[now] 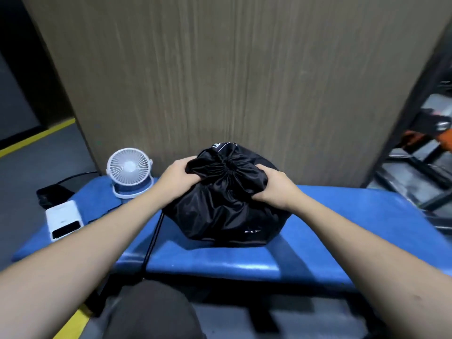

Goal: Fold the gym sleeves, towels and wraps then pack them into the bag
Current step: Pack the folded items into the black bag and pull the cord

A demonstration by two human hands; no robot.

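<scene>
bag [220,211] on desk [342,216], before wall panel [244,69] | fan [130,172] left of bag, on desk | power bank [64,223] at desk's left end, nearer than fan | left hand [177,177] and right hand [276,189] on either side of bag top

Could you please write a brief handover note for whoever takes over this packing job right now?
Left hand: grips the gathered fabric at the mouth of the black bag.
Right hand: grips the fabric on the other side.
Bag stands on the blue bench, bulging, its mouth cinched almost shut.
Done: no sleeves, towels or wraps lie outside, so packing looks finished.
Left: perhaps finish closing the bag.
</scene>
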